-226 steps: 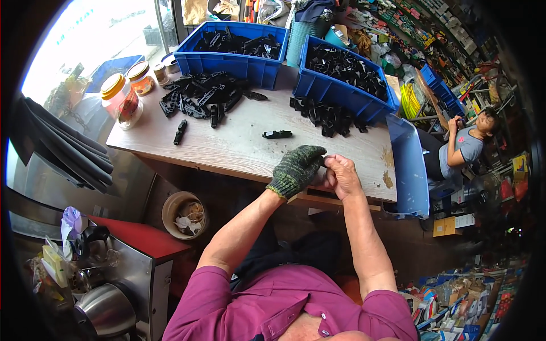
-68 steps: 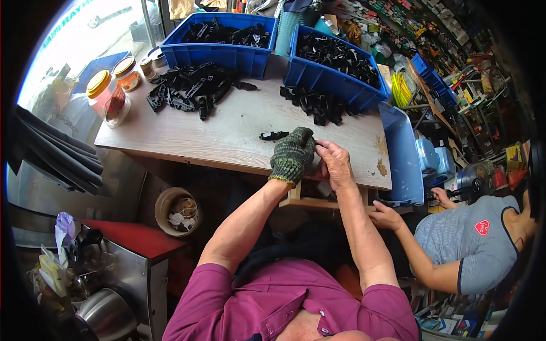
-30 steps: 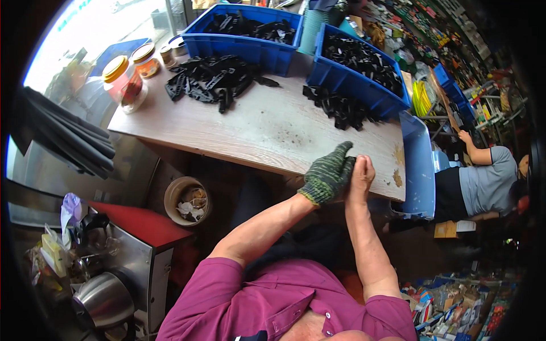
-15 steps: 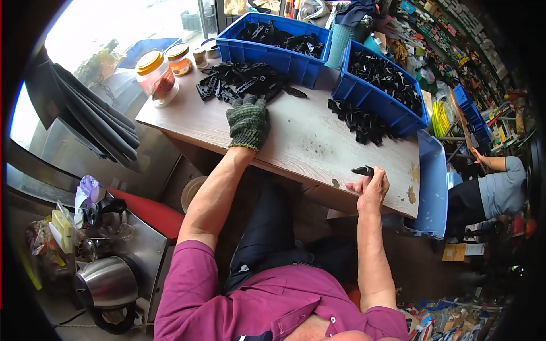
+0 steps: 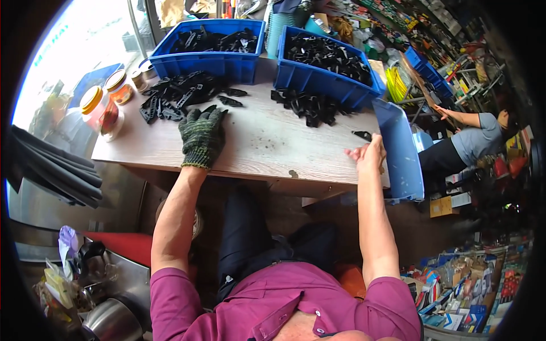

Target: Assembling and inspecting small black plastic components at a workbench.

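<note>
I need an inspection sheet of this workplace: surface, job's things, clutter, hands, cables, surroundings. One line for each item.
Surface: wooden table, mostly bare in the middle.
Job's things: black parts in a left pile and a right pile; one single part near the right edge.
Clutter: two jars at the left end.
Hands: gloved left hand flat by the left pile; bare right hand at the table edge, near the single part; its grip cannot be told.
Cables: nothing seen.
Surroundings: two blue bins of parts behind; blue tray at right; another person farther right.
</note>
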A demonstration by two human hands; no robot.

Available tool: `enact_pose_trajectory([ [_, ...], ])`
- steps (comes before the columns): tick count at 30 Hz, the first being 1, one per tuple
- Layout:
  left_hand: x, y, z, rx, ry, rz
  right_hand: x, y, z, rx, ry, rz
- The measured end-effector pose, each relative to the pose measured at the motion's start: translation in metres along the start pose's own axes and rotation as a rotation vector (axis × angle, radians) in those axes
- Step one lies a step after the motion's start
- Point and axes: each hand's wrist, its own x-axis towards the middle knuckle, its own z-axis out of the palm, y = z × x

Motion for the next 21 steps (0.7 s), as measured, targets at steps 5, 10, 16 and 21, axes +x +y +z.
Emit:
enact_pose_trajectory([
  [5,0.007,0.002,0.006,0.085,0.048,-0.048,0.047,-0.022,-0.022,-0.161,0.297,-0.096],
  [10,0.005,0.019,-0.004,0.051,-0.089,-0.031,0.047,-0.012,-0.006,-0.345,0.031,0.048],
  [16,0.005,0.053,-0.001,-0.079,-0.302,0.067,0.068,0.003,0.024,-0.425,0.028,0.085],
  [21,0.006,0.083,0.002,-0.267,-0.315,0.076,0.073,0.01,0.045,-0.579,0.018,0.041],
])
